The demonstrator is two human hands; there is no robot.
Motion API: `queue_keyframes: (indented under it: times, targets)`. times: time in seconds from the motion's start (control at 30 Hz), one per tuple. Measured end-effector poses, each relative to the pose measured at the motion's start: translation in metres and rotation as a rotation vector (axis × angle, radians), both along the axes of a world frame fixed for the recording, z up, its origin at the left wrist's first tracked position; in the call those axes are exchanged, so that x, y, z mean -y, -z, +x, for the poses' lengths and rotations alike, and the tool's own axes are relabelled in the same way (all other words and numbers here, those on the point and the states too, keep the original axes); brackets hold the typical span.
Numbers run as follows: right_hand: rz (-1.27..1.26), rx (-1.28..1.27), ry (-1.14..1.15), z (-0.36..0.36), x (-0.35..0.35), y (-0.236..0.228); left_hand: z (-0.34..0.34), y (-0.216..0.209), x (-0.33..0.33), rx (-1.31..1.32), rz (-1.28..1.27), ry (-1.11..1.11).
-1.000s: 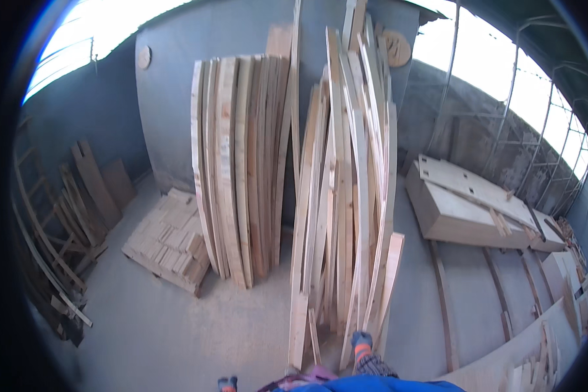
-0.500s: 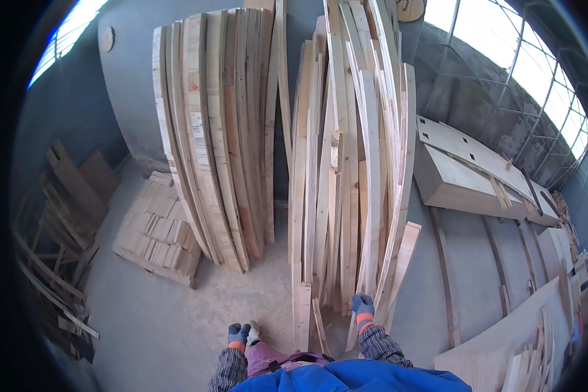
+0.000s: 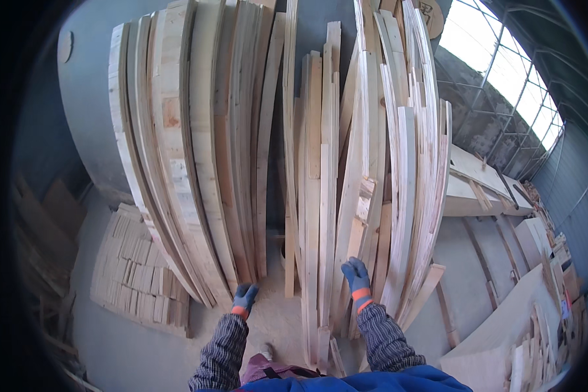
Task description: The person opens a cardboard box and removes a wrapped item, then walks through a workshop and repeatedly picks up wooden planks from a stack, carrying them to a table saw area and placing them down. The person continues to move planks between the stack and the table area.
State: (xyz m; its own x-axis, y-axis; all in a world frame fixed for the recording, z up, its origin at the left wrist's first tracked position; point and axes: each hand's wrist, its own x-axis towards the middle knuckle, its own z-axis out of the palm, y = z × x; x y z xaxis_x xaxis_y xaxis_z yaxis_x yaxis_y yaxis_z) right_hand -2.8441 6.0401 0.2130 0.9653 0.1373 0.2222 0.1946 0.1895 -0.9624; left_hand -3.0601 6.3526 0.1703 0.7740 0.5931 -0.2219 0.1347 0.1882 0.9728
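Both my hands wear grey-blue gloves with orange cuffs, and both arms reach forward. My left hand [image 3: 244, 299] is closed with nothing visible in it. It appears just before the lower ends of the left stack of long wooden boards [image 3: 202, 163], which lean upright. In front of the right stack of boards [image 3: 313, 215], my right hand [image 3: 357, 279] has its fingers curled. Just above it in the picture is the lower part of a short wooden piece [image 3: 357, 236]. Whether that hand touches the wood I cannot tell.
At left, small wooden blocks lie piled in rows [image 3: 137, 268] on the floor. Scrap boards [image 3: 42, 228] lean in the dark beyond. To the right are a long pale plywood box [image 3: 480, 189], floor strips [image 3: 480, 261] and a plywood sheet [image 3: 490, 353] with offcuts.
Both hands have moved forward and up, the left most. Both board stacks appear nearer and larger, and the view has shifted. No board has visibly been taken.
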Motion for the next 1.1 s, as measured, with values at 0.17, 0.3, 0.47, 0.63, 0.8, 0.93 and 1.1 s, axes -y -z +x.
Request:
queue_keyframes:
  times: [0.17,0.3,0.47,0.63,0.8,0.93,1.1]
  targets:
    - [0.009,-0.123,-0.035,0.014,-0.077,-0.070,0.071,-0.038,-0.044,0.061,-0.096,0.110]
    - [-0.187,0.250,0.029,0.073,-0.073,-0.028,0.138,-0.034,-0.049,0.170,-0.134,0.188]
    - [-0.348,0.400,0.124,0.100,-0.067,-0.030,0.206,0.005,-0.057,0.281,-0.257,0.278]
    - [-0.475,0.372,0.140,0.091,-0.079,-0.042,0.234,0.035,-0.063,0.281,-0.429,0.278]
    - [-0.528,0.300,0.186,0.093,-0.090,-0.059,0.288,0.040,-0.049,0.195,-0.513,0.246]
    - [-0.512,0.219,0.131,0.110,-0.122,-0.094,0.328,0.043,-0.061,0.024,-0.492,0.261]
    - [-0.589,0.181,0.232,0.138,-0.160,-0.112,0.379,0.044,-0.052,-0.160,-0.473,0.332]
